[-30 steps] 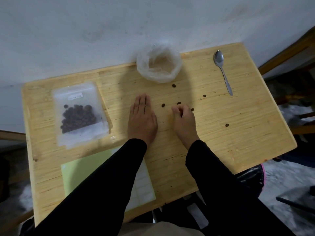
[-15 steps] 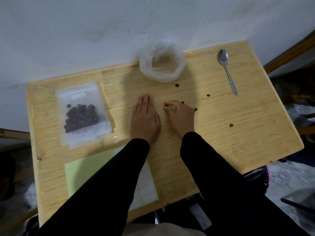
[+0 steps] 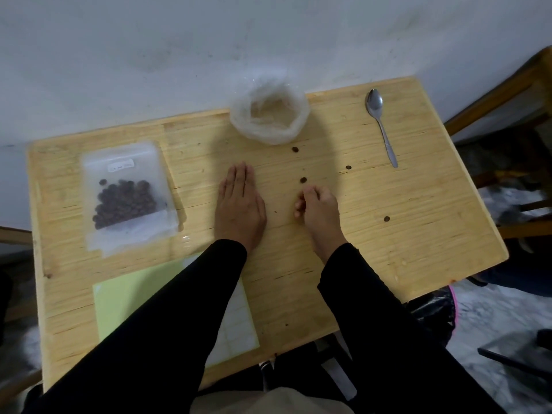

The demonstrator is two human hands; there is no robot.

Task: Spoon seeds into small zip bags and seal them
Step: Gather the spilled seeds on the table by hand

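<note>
The left hand (image 3: pixel 239 204) lay flat on the table (image 3: pixel 418 234) at frame centre, fingers straight and together, holding nothing. The right hand (image 3: pixel 318 210) rested just right of it with fingers curled under; its grip appeared to be closed on gathered seeds, though the contents were hidden and could not be confirmed.

One zip bag (image 3: pixel 128 195), filled with dark seeds and labelled, lay at the left of the frame; whether it was sealed could not be told. A rolled-down clear plastic bag (image 3: pixel 268 118) stood at the top centre against the wall. The spoon (image 3: pixel 380 124) lay untouched at the upper right, well apart from both hands. Four loose seeds remained on the table: one (image 3: pixel 303 180) just above the right hand, one (image 3: pixel 295 149) below the plastic bag, one (image 3: pixel 348 167) further right, and one (image 3: pixel 386 219) at the right. A label sheet (image 3: pixel 125 297) lay at the lower left.

The step in hand was judged to be clean-up of spilled seeds. The next move called for pinching the nearest seed without dropping those already held.
</note>
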